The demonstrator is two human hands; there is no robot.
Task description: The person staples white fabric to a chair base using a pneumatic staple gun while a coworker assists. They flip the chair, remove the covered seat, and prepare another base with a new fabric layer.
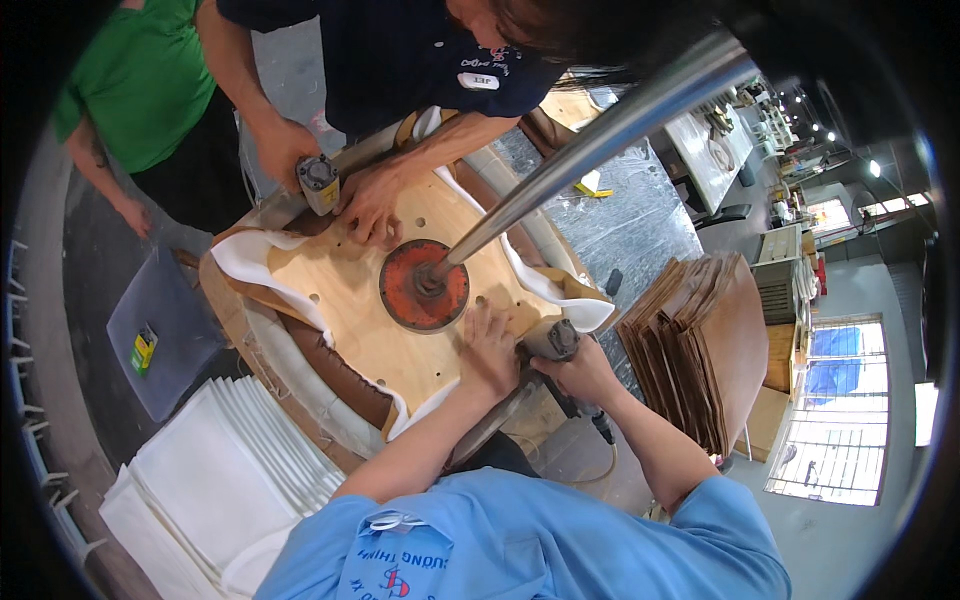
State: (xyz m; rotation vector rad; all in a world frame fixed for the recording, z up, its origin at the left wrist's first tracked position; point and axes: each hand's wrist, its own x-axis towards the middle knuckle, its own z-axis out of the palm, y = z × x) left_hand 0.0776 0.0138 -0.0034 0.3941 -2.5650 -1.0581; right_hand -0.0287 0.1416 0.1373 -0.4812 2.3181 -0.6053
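Note:
A pale plywood panel [350, 270] lies in front of me, with brown leather and white padding [245, 255] folded up around its edges. A red round plate [424, 285] presses on its middle at the foot of a shiny metal rod [590, 130]. My left hand [488, 350] rests on the panel's near edge, fingers stretched out. Beside it, my right hand [583, 374] grips a grey staple gun [552, 341], its nose near the panel's edge. Across from me, a co-worker's hand [285, 150] holds another staple gun [319, 184]; their other hand [372, 208] presses on the panel.
White padding sheets [215, 460] are stacked at the lower left. Brown leather pieces [690, 350] form a tall pile to the right. A grey seat [165, 330] with a yellow-green box [143, 350] stands left. Another person in green [150, 80] stands behind it. An air hose [600, 470] trails below my right hand.

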